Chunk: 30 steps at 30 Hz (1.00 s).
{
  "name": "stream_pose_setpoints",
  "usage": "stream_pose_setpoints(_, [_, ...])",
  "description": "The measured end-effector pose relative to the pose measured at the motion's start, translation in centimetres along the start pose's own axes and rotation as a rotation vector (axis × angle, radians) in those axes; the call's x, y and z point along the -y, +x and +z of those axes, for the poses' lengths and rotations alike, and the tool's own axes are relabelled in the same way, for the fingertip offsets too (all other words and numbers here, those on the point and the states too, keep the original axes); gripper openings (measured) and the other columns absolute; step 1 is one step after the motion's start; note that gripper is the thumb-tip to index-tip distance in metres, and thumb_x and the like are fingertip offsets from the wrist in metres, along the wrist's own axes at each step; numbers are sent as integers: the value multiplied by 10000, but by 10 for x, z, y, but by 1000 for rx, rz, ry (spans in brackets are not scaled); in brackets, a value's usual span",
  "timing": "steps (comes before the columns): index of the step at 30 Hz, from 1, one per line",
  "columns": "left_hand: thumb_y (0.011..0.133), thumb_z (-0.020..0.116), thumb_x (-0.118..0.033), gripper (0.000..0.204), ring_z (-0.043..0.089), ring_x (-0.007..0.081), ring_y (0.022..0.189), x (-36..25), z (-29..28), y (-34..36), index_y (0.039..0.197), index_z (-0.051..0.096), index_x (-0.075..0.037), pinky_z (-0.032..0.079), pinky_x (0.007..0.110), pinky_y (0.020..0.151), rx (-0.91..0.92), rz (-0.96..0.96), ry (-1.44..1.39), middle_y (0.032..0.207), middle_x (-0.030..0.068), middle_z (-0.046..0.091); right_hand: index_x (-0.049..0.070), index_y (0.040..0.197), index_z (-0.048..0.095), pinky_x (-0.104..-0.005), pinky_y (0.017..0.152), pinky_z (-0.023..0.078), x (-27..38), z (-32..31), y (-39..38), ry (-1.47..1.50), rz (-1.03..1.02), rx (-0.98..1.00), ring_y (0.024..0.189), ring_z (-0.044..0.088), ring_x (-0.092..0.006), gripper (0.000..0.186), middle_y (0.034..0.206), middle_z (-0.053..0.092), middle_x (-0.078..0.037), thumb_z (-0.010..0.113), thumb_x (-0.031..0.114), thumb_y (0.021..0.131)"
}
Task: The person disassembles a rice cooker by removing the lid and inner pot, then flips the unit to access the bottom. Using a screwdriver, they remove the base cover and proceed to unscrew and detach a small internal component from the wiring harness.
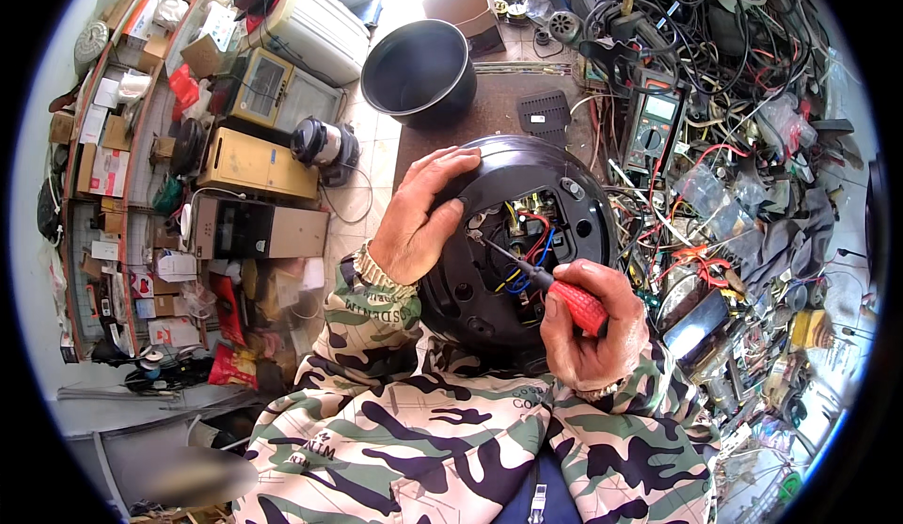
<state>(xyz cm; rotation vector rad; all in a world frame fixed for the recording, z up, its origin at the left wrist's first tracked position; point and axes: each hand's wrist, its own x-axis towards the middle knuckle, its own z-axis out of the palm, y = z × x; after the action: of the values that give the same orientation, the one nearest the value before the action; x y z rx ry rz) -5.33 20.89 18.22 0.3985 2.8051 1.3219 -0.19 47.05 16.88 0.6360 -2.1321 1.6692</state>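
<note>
A round black appliance base (451, 284) lies bottom-up in front of me, its middle opening showing coloured wires (536, 232) in red, blue and yellow. My left hand (420, 218) rests on its upper left rim, fingers bent over the edge and holding it. In my right hand (599, 326) is a screwdriver (576, 306) with a red handle and dark collar. Its thin shaft points up and left into the opening, the tip near the opening's left edge. Whether the tip sits in a screw is too small to tell.
A black inner pot (419, 71) and a dark vented cover (544, 116) lie on the brown table (428, 136) beyond the base. To the right, a multimeter (653, 121) sits among heaped cables and parts. Appliances (259, 162) and a loaded shelf (132, 162) stand left.
</note>
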Motion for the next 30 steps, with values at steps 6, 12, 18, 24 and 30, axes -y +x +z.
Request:
stream_pose_setpoints(6, [933,509,-96,516,431,328,1504,3,4,-2,1428,599,15,279,438,1275,-45,6,-11,1509,174,591,-34,1275,575,-392,746,619,-1,8,8,-12,-37,10,865,762,-351,498,1027,740,-188,833,1,851])
stream_pose_setpoints(12, [933,505,-96,510,437,344,1493,2,5,-4,1420,602,20,282,449,1271,-61,14,5,1499,186,597,-33,1261,590,-388,735,621,0,15,13,-1,-44,6,849,763,-346,479,1004,743,-190,829,-6,847])
stream_pose_setpoints(18, [894,550,-66,460,512,379,1419,3,9,-3,1337,651,4,356,460,1227,-137,58,-11,1408,200,653,-30,1231,607,-398,711,627,8,16,25,-95,-84,36,826,762,-358,474,986,741,-201,842,-6,821])
stream_pose_setpoints(24, [893,548,-56,440,533,382,1395,8,12,-4,1313,662,8,377,460,1211,-171,77,-13,1380,207,663,35,1054,628,-391,527,525,26,6,68,-303,-247,277,589,622,-279,322,733,553,-64,833,204,873])
stream_pose_setpoints(30, [899,548,-44,417,563,386,1349,12,13,-2,1294,671,10,414,468,1179,-194,99,-33,1354,219,665,16,1056,636,-439,622,555,48,10,108,-366,-251,542,749,670,-347,339,893,620,-139,811,56,768])
